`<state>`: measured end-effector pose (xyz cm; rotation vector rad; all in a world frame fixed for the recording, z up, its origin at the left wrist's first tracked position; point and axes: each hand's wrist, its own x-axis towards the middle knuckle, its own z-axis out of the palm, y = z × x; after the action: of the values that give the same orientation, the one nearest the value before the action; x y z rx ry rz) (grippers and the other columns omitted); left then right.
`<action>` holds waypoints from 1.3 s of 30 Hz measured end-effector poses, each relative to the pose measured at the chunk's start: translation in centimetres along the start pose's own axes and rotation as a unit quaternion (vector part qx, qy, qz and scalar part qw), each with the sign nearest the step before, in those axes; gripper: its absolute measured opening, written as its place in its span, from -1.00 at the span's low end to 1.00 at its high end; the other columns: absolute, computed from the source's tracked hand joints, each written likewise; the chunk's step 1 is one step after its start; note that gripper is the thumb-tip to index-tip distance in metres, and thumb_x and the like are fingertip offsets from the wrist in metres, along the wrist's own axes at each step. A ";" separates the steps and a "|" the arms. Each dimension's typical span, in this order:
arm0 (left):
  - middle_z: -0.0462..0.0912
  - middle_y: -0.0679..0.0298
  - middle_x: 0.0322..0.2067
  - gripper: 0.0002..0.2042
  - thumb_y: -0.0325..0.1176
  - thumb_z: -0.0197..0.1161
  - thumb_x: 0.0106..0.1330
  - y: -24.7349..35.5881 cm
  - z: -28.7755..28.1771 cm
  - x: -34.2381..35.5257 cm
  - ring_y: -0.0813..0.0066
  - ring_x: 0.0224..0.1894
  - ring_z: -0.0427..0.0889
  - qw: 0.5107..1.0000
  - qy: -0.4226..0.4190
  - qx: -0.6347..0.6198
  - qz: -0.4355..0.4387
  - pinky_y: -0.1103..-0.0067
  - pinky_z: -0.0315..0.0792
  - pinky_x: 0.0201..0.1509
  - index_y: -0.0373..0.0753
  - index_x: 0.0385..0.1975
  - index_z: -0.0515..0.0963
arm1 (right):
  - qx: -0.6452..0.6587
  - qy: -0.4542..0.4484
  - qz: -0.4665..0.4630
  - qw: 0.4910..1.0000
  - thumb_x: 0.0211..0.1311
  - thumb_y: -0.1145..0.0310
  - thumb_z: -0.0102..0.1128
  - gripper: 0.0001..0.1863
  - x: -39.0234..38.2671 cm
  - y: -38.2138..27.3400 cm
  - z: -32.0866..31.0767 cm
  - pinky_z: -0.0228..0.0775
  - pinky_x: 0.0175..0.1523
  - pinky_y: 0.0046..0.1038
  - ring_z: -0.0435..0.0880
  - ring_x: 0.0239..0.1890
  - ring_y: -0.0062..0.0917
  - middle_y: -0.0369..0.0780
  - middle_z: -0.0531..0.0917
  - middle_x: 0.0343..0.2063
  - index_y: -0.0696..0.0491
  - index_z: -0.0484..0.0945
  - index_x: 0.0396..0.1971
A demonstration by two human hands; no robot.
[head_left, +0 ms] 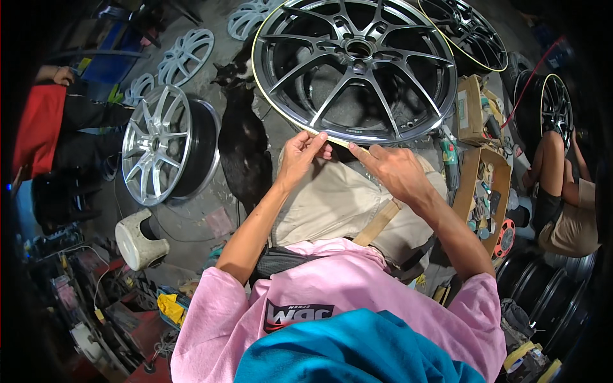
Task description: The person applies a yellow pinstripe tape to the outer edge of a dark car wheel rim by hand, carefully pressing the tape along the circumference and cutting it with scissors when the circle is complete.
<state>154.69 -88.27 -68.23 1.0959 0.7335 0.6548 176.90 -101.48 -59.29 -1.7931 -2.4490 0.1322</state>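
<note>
A large dark alloy wheel [357, 73] with polished spokes is tilted in front of my lap. Pale yellow masking tape [267, 101] follows its outer lip. At the near edge, my left hand [302, 158] pinches the tape between thumb and fingers. A short way to the right, my right hand [397, 171] presses an extended index finger on the tape against the lip. Its other fingers are curled, and its palm is hidden. A tan strip [375, 223] lies over my beige trousers [325, 198] below that hand.
Beside my left leg is a black cat [242, 143]. A silver wheel [155, 143] and a white stool [142, 239] are farther left. Cardboard boxes [474, 185] of tools and a green power tool [449, 159] sit right. People are at both sides; more wheels [469, 29] lie beyond.
</note>
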 end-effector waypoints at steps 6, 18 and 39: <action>0.74 0.21 -0.35 -0.73 -0.22 0.31 0.53 -0.3 0.8 0.1 0.54 -0.37 0.71 1.000 -0.006 0.006 -0.013 0.59 0.61 -0.20 -0.37 -0.16 0.63 | -0.013 -0.005 -0.003 1.000 0.28 0.46 0.11 -0.35 -0.5 0.7 0.3 0.60 -0.36 -0.32 0.74 -0.46 -0.35 -0.15 0.64 -0.33 -0.05 0.43 0.42; 0.72 0.21 -0.35 -0.71 -0.22 0.30 0.53 -1.1 2.0 -0.1 0.55 -0.37 0.69 0.999 -0.022 -0.019 -0.026 0.58 0.62 -0.20 -0.40 -0.12 0.61 | -0.026 -0.010 -0.021 0.999 0.28 0.45 0.12 -0.37 -1.0 1.3 -0.9 0.59 -0.38 -0.36 0.72 -0.48 -0.40 -0.18 0.65 -0.34 -0.05 0.45 0.40; 0.72 0.28 -0.42 -0.73 -0.22 0.32 0.52 -2.1 4.7 0.6 0.61 -0.43 0.64 0.998 -0.052 -0.009 -0.022 0.64 0.56 -0.30 -0.36 -0.12 0.64 | 0.086 0.109 0.061 0.989 0.33 0.32 0.25 -0.62 -1.6 4.4 -0.4 0.58 -0.22 -0.23 0.71 -0.34 -0.25 -0.15 0.62 -0.35 0.01 0.62 0.14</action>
<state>159.02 -91.00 -69.07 1.0867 0.6598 0.5607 181.60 -101.71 -59.50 -1.7795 -2.1134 0.1437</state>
